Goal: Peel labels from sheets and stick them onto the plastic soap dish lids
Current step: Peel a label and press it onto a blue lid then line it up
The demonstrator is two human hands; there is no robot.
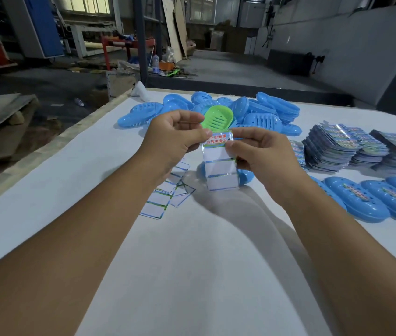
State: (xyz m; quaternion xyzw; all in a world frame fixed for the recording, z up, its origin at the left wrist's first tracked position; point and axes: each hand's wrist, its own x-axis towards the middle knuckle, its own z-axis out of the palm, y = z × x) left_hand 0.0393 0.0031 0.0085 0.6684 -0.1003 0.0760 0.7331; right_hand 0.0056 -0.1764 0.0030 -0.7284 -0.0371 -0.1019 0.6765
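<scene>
I hold a label sheet (220,166) above the white table (180,263); its lower slots are blank and one printed label (218,138) remains at the top. My left hand (176,138) pinches the sheet's top left corner at that label. My right hand (259,151) grips the sheet's right edge, thumb on its face. A blue soap dish lid (246,177) lies on the table right under the sheet, mostly hidden. Labelled blue lids (371,202) lie in a row at the right.
A heap of blue dish parts (260,112) with one green piece (218,117) fills the table's far middle. Stacks of label sheets (345,149) stand at the right. Empty backing sheets (165,195) lie left of centre. The table's left edge (71,132) drops to the workshop floor.
</scene>
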